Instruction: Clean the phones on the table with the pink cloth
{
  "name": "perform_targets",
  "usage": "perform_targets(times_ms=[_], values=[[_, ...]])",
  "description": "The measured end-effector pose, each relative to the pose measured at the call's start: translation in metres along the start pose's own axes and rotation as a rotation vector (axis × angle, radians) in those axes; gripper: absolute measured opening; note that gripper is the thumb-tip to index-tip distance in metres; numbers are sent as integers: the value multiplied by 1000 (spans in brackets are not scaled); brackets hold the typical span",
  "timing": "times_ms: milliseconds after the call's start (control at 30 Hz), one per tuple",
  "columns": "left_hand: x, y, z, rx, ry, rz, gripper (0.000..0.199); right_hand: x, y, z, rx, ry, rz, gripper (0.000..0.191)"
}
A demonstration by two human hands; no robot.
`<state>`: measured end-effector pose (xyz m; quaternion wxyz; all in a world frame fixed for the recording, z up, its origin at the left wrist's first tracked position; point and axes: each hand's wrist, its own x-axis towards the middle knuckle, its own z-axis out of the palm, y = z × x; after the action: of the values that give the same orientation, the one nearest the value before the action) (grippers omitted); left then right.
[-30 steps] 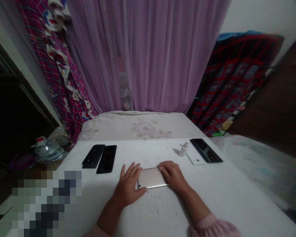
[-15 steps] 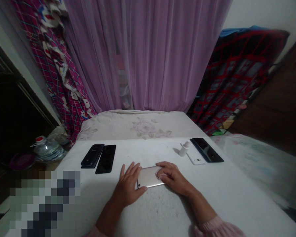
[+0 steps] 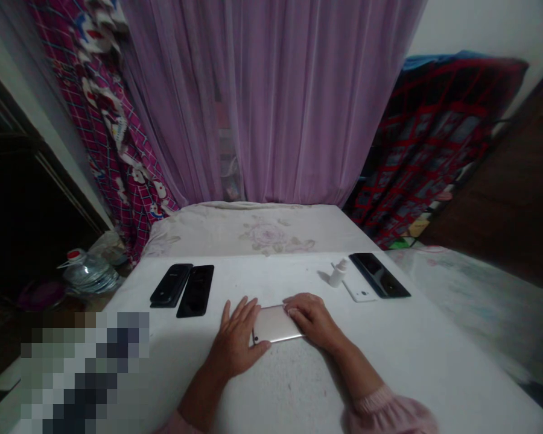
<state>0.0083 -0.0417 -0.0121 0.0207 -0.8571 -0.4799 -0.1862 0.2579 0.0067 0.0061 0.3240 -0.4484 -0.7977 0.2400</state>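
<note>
flat on the white tabletop, a gold phone is held at one end by the widely spread left hand; whether anything is pinched by the right hand cannot be told. likely slick and stiff, it is best taken by its edges.

The left hand and right hand held a pale gold phone at its two ends on the white-covered desk.
</note>
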Motion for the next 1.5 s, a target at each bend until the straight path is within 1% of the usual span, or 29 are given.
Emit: perform_targets(times_ms=[167, 233, 300, 467, 600, 767, 867, 967, 1100, 1200, 1300, 1367, 1500], values=[[-1, -1, 2, 2, 16, 4, 65, -11, 1, -14, 70, -171, 13, 24], [-1, -1, 3, -1, 14, 3, 65, -12, 0, -17, 73, -202, 27, 23], [-1, -2, 3, -8, 6, 9, 66, -11, -1, -16, 65, -184, 30, 21], [0, -2, 2, -14, 3, 11, 65, -1, -4, -2, -12, -47, 56, 22], [0, -1, 2, -14, -9, 0, 64, 6, -8, 8, -84, 39, 87, 22], [-1, -1, 3, -9, -6, -4, 65, 6, -10, 13, -173, 95, 111, 20], [-1, 0, 3, -10, -9, -18, 65, 4, -8, 15, -161, 137, 108, 28], [0, 1, 1, -23, -55, -38, 66, 3, -7, 16, -133, 140, 91, 24], [2, 2, -1, -36, -94, -64, 66, 5, -5, 16, -88, 156, 106, 20], [3, 2, -2, -41, -104, -75, 68, 4, -3, 14, -12, 146, 26, 17], [3, 3, -2, -39, -103, -72, 68, -1, -2, 11, 42, 100, -53, 14], [2, 2, -1, -35, -94, -66, 67, -5, -4, 11, 38, 58, -44, 12], [0, 1, 1, -36, -49, -45, 66, -8, -10, 12, -4, 3, 46, 12]])
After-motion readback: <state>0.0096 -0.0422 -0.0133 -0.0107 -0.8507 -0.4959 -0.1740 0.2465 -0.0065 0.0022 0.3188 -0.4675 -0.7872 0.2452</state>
